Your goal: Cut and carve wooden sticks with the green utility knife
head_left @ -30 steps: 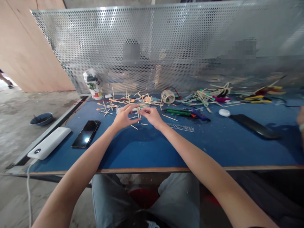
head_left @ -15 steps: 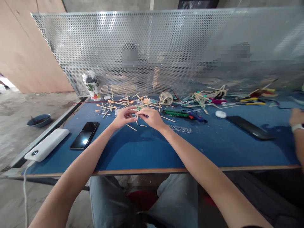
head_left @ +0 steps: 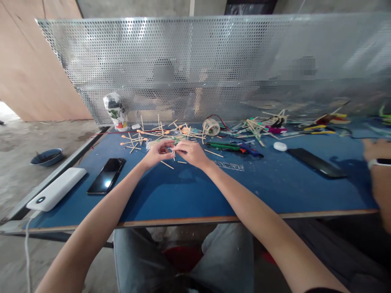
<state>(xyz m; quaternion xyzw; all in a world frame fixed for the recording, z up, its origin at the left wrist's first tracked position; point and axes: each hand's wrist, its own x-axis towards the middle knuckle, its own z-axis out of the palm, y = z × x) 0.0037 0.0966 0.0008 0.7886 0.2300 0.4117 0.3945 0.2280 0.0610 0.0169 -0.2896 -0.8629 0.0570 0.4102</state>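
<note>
My left hand and my right hand meet fingertip to fingertip over the blue table. Both are closed in a pinch around a small piece made of thin wooden sticks, mostly covered by the fingers. Two loose sticks lie just in front of the hands, one of them a slanted stick. Behind and to the left spread joined sticks with orange tips. To the right of my right hand are a single stick and a clear plastic ruler.
A black phone and white power bank lie left. Behind stand a patterned cup, a round wooden piece and a perforated metal screen. Rightward are a glue gun, black case and another person's hand.
The view has shifted slightly, moving the scene a little left. My hands stay together, with the right fingers drawn closer around the piece. The other person's hand at the right has come further into view.
</note>
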